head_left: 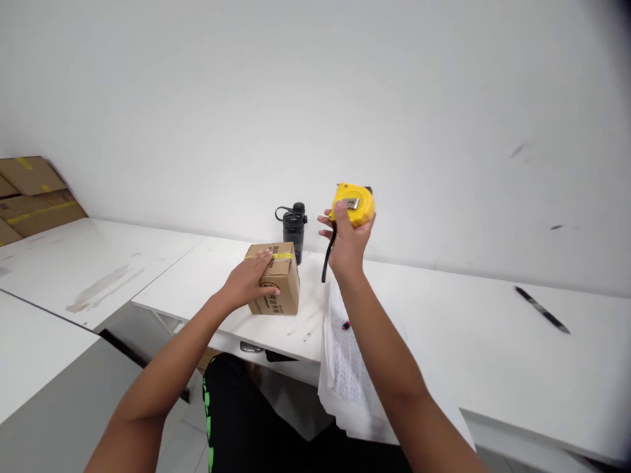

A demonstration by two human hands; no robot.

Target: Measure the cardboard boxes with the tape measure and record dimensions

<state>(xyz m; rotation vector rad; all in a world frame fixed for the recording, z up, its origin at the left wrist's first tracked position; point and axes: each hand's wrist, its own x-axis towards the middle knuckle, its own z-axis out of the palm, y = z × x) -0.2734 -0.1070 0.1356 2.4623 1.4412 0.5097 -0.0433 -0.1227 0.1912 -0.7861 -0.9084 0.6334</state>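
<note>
Bottle [292,230]: lower part hidden behind box [286,281]; box top partly covered by left hand [250,279]. Tape measure [363,207]: lower edge hidden in right hand [348,244]. Papers [351,374]: print too small to read. Cartons [37,200] cut off at left edge

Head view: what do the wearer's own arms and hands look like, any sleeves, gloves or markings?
The left hand and right hand are bare and five-fingered, with no gloves. No sleeve, watch, wristband or cable shows on the left arm or right arm, and no clear markings. Below, black fabric legwear has bright green patches along one side.
</note>
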